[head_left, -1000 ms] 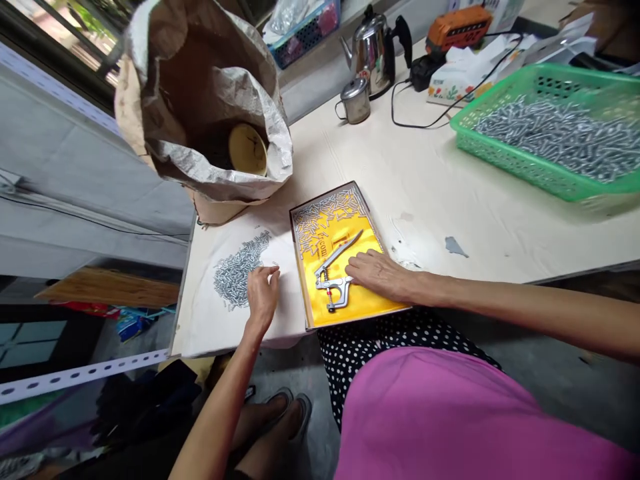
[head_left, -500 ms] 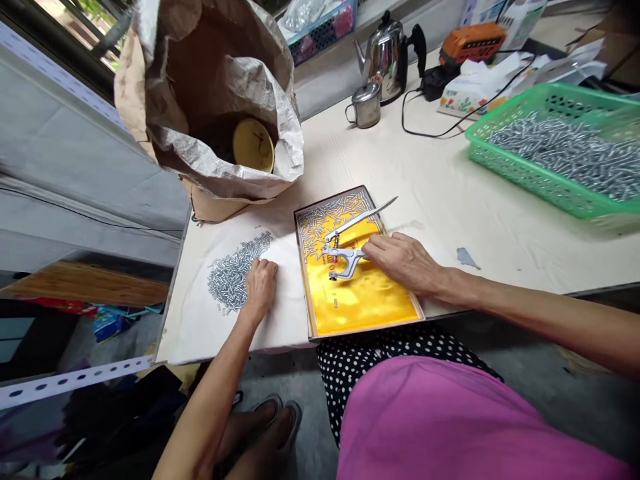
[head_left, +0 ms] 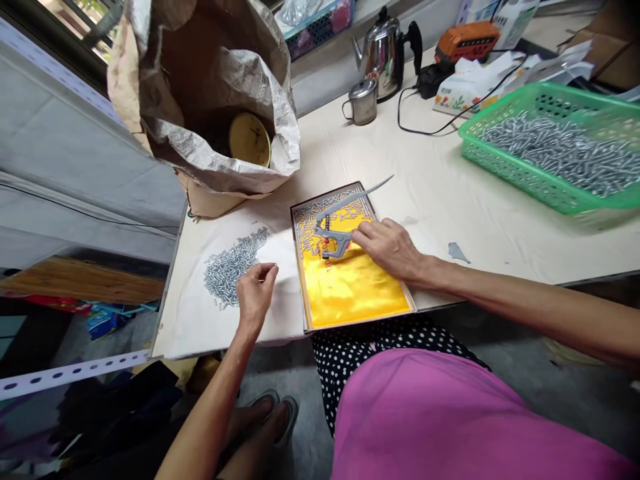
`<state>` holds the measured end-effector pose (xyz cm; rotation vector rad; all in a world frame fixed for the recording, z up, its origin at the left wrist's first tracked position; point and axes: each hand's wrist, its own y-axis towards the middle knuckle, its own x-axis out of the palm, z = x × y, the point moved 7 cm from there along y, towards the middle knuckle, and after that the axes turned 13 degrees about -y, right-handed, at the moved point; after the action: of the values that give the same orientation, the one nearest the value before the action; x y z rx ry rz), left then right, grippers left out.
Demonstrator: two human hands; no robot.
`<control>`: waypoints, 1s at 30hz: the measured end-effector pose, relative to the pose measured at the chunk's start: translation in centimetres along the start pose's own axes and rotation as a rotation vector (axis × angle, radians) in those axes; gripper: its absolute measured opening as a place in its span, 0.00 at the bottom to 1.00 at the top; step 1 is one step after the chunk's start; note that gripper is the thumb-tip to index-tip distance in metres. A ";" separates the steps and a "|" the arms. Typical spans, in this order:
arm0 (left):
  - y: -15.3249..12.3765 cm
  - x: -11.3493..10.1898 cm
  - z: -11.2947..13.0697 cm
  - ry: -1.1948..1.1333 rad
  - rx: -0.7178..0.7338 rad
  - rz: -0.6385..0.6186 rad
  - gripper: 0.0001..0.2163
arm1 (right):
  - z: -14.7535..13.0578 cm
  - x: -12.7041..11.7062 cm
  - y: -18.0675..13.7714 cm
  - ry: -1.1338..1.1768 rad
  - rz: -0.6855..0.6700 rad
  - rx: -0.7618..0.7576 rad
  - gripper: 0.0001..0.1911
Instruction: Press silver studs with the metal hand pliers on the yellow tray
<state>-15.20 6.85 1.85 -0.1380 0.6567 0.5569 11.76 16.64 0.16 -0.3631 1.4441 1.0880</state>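
Note:
My left hand (head_left: pixel 256 290) is raised beside a pile of small silvery metal pieces (head_left: pixel 227 272) on the white cloth, thumb and forefinger pinched together. A tiny bright bit shows at those fingertips, seemingly one of the metal pieces. Spring-loaded hand pliers (head_left: pixel 334 241) are gripped in my right hand (head_left: pixel 393 250), its fingers wrapped round one handle. The other handle sticks out up and to the right, and the jaws point left. Below the pliers lies a shallow tray (head_left: pixel 305 310) lined with shiny yellow sheet (head_left: pixel 357 297), with more metal pieces scattered along its far and left sides.
A large open paper sack (head_left: pixel 215 180) with a yellow container (head_left: pixel 250 140) inside stands behind the pile. At the right is a green basket (head_left: pixel 520 180) full of silvery metal parts. A metal cup (head_left: pixel 363 103), a kettle (head_left: pixel 383 57) and an orange battery (head_left: pixel 467 43) sit farther back.
My left hand has lifted off the edge of the pile, its fingertips now pinched. The pliers in my right hand have shifted slightly up and left and turned a little.

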 end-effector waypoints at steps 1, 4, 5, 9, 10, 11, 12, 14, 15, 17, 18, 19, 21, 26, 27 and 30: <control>-0.7 0.4 0.4 -0.079 -0.042 -0.022 0.09 | 0.4 -0.2 -0.1 0.002 0.004 0.009 0.13; -3.0 2.5 1.0 -0.318 -0.198 -0.135 0.12 | -0.3 -0.2 -1.7 0.063 -0.005 -0.086 0.13; -3.8 3.4 1.1 -0.389 -0.259 -0.175 0.13 | -0.9 0.0 -2.3 0.097 -0.022 -0.126 0.13; -6.4 6.8 1.1 -0.530 -0.501 -0.301 0.12 | -3.4 1.8 -4.0 0.178 -0.127 -0.213 0.10; -6.8 7.4 1.1 -0.529 -0.546 -0.323 0.11 | -3.8 2.2 -4.0 0.178 -0.153 -0.222 0.09; -7.2 8.0 1.1 -0.519 -0.584 -0.344 0.09 | -4.0 2.5 -3.9 0.175 -0.176 -0.227 0.09; -7.5 8.4 1.1 -0.500 -0.616 -0.363 0.08 | -4.2 2.7 -3.8 0.173 -0.199 -0.230 0.09; -8.0 8.9 1.0 -0.447 -0.677 -0.389 0.07 | -4.2 2.8 -3.5 0.176 -0.242 -0.234 0.08; -8.2 9.1 0.9 -0.416 -0.705 -0.395 0.07 | -4.2 2.8 -3.3 0.180 -0.262 -0.232 0.08; -8.4 9.3 0.8 -0.364 -0.747 -0.394 0.08 | -4.1 2.8 -3.2 0.188 -0.290 -0.222 0.08; -8.5 9.4 0.8 -0.352 -0.759 -0.388 0.08 | -4.1 2.7 -3.2 0.193 -0.296 -0.216 0.08; -8.6 9.5 0.8 -0.348 -0.769 -0.383 0.08 | -4.1 2.7 -3.2 0.200 -0.297 -0.209 0.08; -8.7 9.7 0.9 -0.351 -0.786 -0.375 0.08 | -4.1 2.7 -3.3 0.216 -0.289 -0.199 0.08; -8.9 10.0 0.9 -0.341 -0.795 -0.362 0.08 | -4.3 2.9 -3.5 0.238 -0.296 -0.190 0.08; -8.9 10.1 0.9 -0.342 -0.793 -0.363 0.08 | -4.3 2.9 -3.5 0.236 -0.299 -0.186 0.08; -8.9 10.1 0.9 -0.330 -0.789 -0.374 0.08 | -4.3 3.0 -3.5 0.243 -0.302 -0.179 0.09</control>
<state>-3.36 4.09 -4.11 -0.8715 0.0524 0.4352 11.21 12.64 -4.63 -0.8379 1.4477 0.9507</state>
